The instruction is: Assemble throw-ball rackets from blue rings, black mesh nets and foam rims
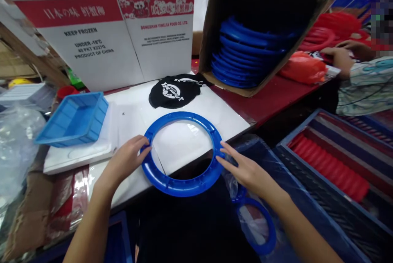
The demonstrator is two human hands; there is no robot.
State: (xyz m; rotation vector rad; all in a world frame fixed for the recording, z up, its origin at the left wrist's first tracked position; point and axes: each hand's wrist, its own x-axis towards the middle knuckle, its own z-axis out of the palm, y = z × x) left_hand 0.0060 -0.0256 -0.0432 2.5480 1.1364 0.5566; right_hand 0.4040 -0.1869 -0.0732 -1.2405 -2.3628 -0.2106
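Note:
A blue plastic ring (184, 188) is held at the near edge of the white work surface, partly over my lap. My left hand (135, 154) grips its left side, thumb on the inner edge and fingers at the outer rim. On the opposite side my right hand (238, 162) pinches the ring, the thumb near the inner edge. Just beyond the ring lie black fabric discs (172, 92) with white printed lettering, overlapping one another. The ring's underside is hidden from me.
A cardboard box (206, 46) of stacked blue rings (245, 56) stands at the back. Behind the table rises a white printed carton (159, 58). A blue tray (76, 120) sits left. Crates (325, 165) are at right, near another person's hand (340, 58).

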